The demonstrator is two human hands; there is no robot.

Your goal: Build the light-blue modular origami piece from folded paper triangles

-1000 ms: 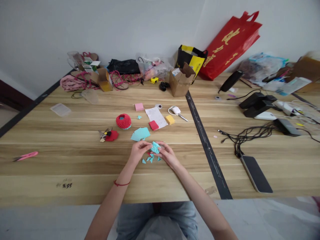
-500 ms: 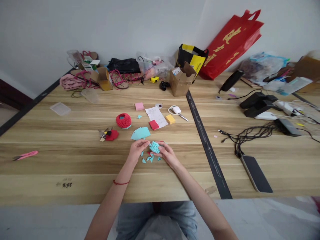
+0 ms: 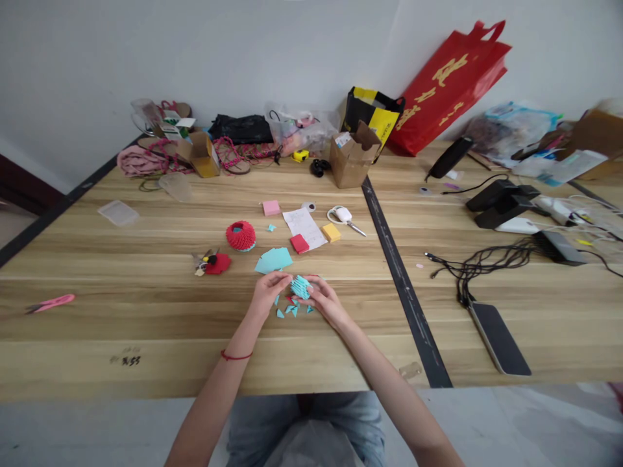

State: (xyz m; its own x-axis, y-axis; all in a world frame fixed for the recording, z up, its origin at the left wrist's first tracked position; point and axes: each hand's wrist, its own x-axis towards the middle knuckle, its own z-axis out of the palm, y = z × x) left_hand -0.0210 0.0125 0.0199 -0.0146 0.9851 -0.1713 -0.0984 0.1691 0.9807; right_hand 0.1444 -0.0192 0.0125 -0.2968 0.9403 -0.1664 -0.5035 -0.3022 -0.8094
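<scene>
My right hand (image 3: 326, 298) holds a small light-blue folded-paper piece (image 3: 300, 287) above the wooden table. At its left side is my left hand (image 3: 268, 289), thumb and forefinger pinched together; what they hold, if anything, is too small to name. Several blue paper triangles (image 3: 294, 310) and a bit of red lie just below the hands. Behind my left hand are light-blue paper sheets (image 3: 273, 260). A round red folded-paper piece (image 3: 241, 235) with a blue base sits farther back on the left.
Red (image 3: 300, 243), yellow (image 3: 331, 232) and pink (image 3: 271, 207) paper stacks lie behind, near white-handled scissors (image 3: 346, 219). Pink snips (image 3: 51, 303) lie far left. A brown paper bag (image 3: 351, 157) stands at the back. Black cables (image 3: 479, 263) and a dark flat device (image 3: 500, 338) are on the right.
</scene>
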